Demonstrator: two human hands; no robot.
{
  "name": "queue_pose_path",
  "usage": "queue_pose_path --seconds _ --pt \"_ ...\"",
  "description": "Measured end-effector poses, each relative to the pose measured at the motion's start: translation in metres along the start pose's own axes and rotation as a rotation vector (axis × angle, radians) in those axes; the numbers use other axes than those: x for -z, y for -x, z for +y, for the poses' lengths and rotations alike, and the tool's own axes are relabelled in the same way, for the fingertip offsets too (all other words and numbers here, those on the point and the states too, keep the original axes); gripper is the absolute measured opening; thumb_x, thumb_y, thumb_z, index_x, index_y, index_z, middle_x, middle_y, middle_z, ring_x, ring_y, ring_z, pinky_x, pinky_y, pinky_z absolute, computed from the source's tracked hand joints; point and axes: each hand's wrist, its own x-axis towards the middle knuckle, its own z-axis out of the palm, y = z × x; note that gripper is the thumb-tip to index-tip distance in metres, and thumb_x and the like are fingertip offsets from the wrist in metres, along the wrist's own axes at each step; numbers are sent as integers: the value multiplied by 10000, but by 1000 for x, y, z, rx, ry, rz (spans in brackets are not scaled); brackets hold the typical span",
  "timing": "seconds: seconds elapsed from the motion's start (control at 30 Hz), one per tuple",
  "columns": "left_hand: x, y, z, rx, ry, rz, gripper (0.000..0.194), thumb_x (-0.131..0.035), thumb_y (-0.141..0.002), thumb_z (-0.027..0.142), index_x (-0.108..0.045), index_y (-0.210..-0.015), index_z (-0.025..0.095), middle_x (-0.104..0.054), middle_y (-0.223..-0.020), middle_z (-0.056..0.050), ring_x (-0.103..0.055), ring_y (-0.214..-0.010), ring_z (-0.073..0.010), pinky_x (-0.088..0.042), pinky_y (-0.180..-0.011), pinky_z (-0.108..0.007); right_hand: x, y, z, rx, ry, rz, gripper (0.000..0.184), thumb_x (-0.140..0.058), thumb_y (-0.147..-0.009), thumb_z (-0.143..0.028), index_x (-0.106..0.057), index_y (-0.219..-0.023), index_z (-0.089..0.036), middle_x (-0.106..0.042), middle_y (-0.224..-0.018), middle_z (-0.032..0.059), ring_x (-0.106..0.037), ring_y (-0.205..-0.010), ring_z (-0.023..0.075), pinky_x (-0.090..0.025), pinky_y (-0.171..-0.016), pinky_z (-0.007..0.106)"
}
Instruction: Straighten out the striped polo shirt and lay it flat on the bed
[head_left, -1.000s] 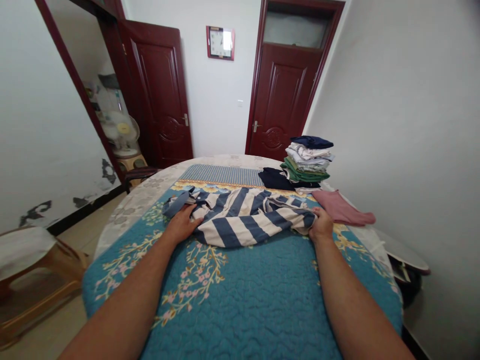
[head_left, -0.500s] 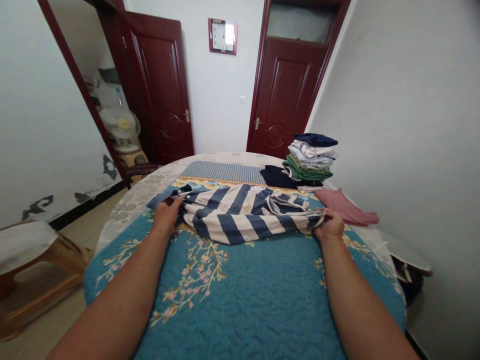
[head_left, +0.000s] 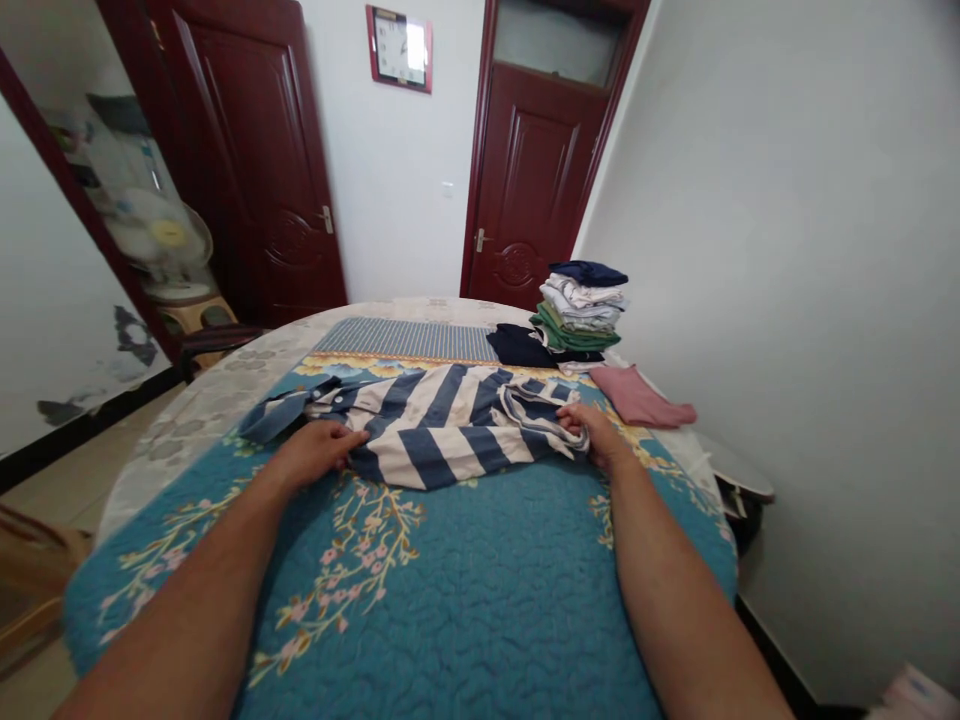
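A navy and cream striped shirt (head_left: 442, 425) lies spread across the teal floral quilt (head_left: 465, 590) that covers the round table. My left hand (head_left: 319, 450) rests on the shirt's left part near the collar, fingers closed on the cloth. My right hand (head_left: 592, 430) grips the bunched right end of the shirt. Both forearms reach in from the near edge.
A stack of folded clothes (head_left: 581, 310) stands at the table's far right, with a dark garment (head_left: 517, 347) beside it and a pink garment (head_left: 641, 398) in front. Two dark red doors (head_left: 536, 190), a wall clock (head_left: 399, 48) and a fan (head_left: 161, 240) stand beyond.
Both hands have pulled the shirt wider and flatter; the left sleeve now stretches further left. My view has turned to the right, shifting everything leftward in the picture.
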Motion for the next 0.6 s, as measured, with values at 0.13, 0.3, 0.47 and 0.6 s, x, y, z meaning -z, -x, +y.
queue_pose_path --seconds 0.13,0.3,0.47,0.6 --pt "-3 16 14 -16 191 -188 533 -796 -667 719 -739 -817 212 -703 -702 -64 -616 -597 -223 -359 -480 -291 -20 3 -10 172 552 -195 344 -728 -836 -507 -807 -996 -212 -751 -923 51 -647 -807 208 -500 -761 313" --pt "-22 20 28 -202 127 -80 444 -744 -723 645 -611 -708 221 -583 -598 17 -487 -539 -157 -323 -506 -265 -63 8 -16 357 1086 -114 268 -701 -904 -395 -799 -1065 -204 -723 -1127 113 -652 -1050 239 -461 -956 311" --pt "-21 19 28 -209 278 25 438 -667 -807 647 -606 -776 215 -600 -657 19 -545 -618 -174 -415 -577 -272 -80 10 -16 330 1159 -28 256 -565 -995 -343 -771 -1005 -191 -744 -1077 113 -669 -1024 221 -449 -936 285" --pt "-16 17 27 -270 487 164 404 -663 -845 618 -630 -890 217 -663 -804 -2 -628 -776 -201 -523 -729 -301 -79 10 -12 309 1132 -46 350 -669 -927 -430 -745 -1177 -196 -758 -1158 129 -684 -1039 256 -463 -908 314"
